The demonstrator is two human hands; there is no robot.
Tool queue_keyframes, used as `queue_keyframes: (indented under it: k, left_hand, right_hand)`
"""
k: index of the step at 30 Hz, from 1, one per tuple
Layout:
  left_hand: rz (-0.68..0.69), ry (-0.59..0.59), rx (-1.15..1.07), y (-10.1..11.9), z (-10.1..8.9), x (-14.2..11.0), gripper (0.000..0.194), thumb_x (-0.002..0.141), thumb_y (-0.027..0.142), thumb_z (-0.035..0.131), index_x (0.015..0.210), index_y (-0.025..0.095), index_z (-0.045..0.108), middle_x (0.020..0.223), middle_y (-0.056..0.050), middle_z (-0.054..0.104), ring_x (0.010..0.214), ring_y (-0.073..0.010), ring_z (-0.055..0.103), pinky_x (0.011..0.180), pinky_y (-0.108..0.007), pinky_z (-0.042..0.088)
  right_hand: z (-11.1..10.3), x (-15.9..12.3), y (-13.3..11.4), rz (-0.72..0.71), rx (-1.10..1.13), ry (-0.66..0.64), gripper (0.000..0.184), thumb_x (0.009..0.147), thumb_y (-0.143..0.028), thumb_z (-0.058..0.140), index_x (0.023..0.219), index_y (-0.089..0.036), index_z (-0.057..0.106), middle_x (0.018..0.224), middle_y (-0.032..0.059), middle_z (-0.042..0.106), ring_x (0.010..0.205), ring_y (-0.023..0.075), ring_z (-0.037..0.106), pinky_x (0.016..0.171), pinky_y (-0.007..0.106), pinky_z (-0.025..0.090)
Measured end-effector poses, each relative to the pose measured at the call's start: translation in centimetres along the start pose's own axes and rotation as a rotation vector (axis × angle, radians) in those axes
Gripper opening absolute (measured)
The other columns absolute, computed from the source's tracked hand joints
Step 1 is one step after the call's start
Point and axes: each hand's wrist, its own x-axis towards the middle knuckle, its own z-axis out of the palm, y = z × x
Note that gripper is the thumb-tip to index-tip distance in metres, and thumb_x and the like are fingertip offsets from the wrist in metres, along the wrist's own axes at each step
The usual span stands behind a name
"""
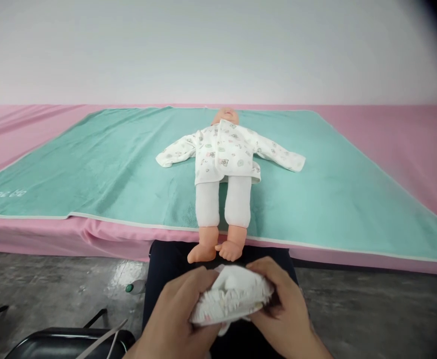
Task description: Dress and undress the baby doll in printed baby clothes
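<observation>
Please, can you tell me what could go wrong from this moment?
The doll's feet hang past the edge of the green blanket, so a pull on the legs might slide it off. The blanket has creases and may bunch if the doll is dragged. The white ruffled bundle, held between the left hand and right hand, could drop if both grips loosen.

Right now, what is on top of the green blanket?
A doll in a white patterned jacket lies on the green blanket, its feet past the near edge. Whatever is beneath the doll and jacket is covered and cannot be seen.
</observation>
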Motion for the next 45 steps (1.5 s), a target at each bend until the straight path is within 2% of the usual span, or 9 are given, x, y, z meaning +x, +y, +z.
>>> queue_keyframes:
  k: [4, 9, 14, 22, 30, 36, 38, 43, 45]
  left_hand:
    - [0.137, 0.108, 0.182, 1.6, -1.6, 2.9, 0.041, 0.069, 0.006, 0.046, 0.103, 0.025, 0.055, 0.095, -0.002, 0.063, 0.081, -0.0187, 0.058, 0.067, -0.026, 0.042]
    - [0.049, -0.051, 0.26, 2.5, -1.6, 5.4, 0.033, 0.071, 0.006, 0.041, 0.097, 0.021, 0.056, 0.085, -0.005, 0.063, 0.069, -0.0191, 0.057, 0.057, -0.026, 0.035]
    - [0.01, -0.092, -0.064, 3.2, -1.3, 5.9, 0.031, 0.069, 0.005, 0.042, 0.09, 0.022, 0.056, 0.084, -0.004, 0.064, 0.072, -0.0181, 0.056, 0.059, -0.024, 0.035]
    - [-0.025, -0.115, -0.536, 5.2, -0.9, 8.7, 0.024, 0.067, 0.011, 0.055, 0.089, 0.019, 0.053, 0.08, 0.001, 0.059, 0.076, -0.0166, 0.053, 0.065, -0.023, 0.039]
    - [0.107, -0.131, -0.513, 6.4, -1.5, 9.7, 0.029, 0.068, 0.017, 0.059, 0.097, 0.019, 0.053, 0.083, -0.001, 0.058, 0.078, -0.0167, 0.053, 0.067, -0.025, 0.04]
    - [0.123, -0.096, -0.465, 5.9, -2.2, 10.4, 0.035, 0.069, 0.02, 0.061, 0.103, 0.018, 0.052, 0.097, -0.004, 0.061, 0.091, -0.0211, 0.055, 0.077, -0.028, 0.041]
    - [0.129, -0.094, -0.46, 5.2, -2.4, 10.7, 0.031, 0.071, 0.022, 0.06, 0.101, 0.018, 0.053, 0.096, -0.003, 0.061, 0.091, -0.0202, 0.054, 0.078, -0.028, 0.041]
    - [0.099, -0.244, -0.447, 3.9, -4.1, 10.9, 0.016, 0.069, 0.022, 0.061, 0.084, 0.016, 0.059, 0.08, 0.001, 0.061, 0.074, -0.0148, 0.054, 0.065, -0.023, 0.04]
    - [0.04, -0.184, -0.511, 3.6, -5.3, 11.1, 0.017, 0.069, 0.024, 0.064, 0.083, 0.016, 0.059, 0.078, 0.0, 0.062, 0.069, -0.014, 0.055, 0.061, -0.022, 0.039]
  right_hand:
    - [-0.3, 2.2, -1.0, 0.043, -0.108, 0.25, 0.04, 0.063, -0.014, 0.06, 0.102, -0.024, 0.054, 0.095, 0.0026, 0.06, 0.079, 0.0182, 0.058, 0.064, 0.026, 0.046]
    - [0.2, 3.6, -1.2, 0.288, 0.138, 0.225, 0.042, 0.072, -0.023, 0.056, 0.114, -0.022, 0.05, 0.111, 0.007, 0.058, 0.091, 0.021, 0.059, 0.071, 0.03, 0.05]
    - [-0.5, 3.5, -1.4, 0.466, 0.432, 0.32, 0.047, 0.068, -0.032, 0.063, 0.113, -0.02, 0.054, 0.107, 0.0082, 0.062, 0.092, 0.0241, 0.059, 0.071, 0.031, 0.051]
    - [-2.1, 5.2, -0.6, 0.383, 0.765, 0.373, 0.047, 0.063, -0.041, 0.069, 0.104, -0.022, 0.057, 0.094, 0.0058, 0.065, 0.083, 0.0241, 0.06, 0.064, 0.029, 0.048]
    - [-4.3, 8.8, -0.6, 0.197, 0.629, 0.311, 0.033, 0.066, -0.039, 0.067, 0.09, -0.02, 0.056, 0.082, 0.0028, 0.064, 0.07, 0.0185, 0.056, 0.061, 0.027, 0.045]
    - [-6.0, 10.2, -0.2, 0.014, 0.142, 0.301, 0.033, 0.076, -0.047, 0.052, 0.096, -0.021, 0.054, 0.098, 0.0055, 0.06, 0.089, 0.0224, 0.055, 0.075, 0.029, 0.045]
    - [-6.5, 10.6, 0.3, 0.016, 0.053, 0.218, 0.027, 0.079, -0.043, 0.049, 0.093, -0.022, 0.053, 0.092, 0.0032, 0.06, 0.087, 0.0206, 0.055, 0.074, 0.028, 0.044]
    - [-6.6, 10.8, 1.1, 0.077, 0.03, 0.1, 0.01, 0.079, -0.03, 0.048, 0.08, -0.02, 0.047, 0.075, -0.0026, 0.051, 0.071, 0.0142, 0.047, 0.064, 0.023, 0.039]
    - [-6.6, 10.7, 1.2, 0.086, 0.033, 0.058, 0.006, 0.078, -0.026, 0.048, 0.078, -0.02, 0.045, 0.073, -0.0038, 0.047, 0.069, 0.013, 0.044, 0.063, 0.023, 0.037]
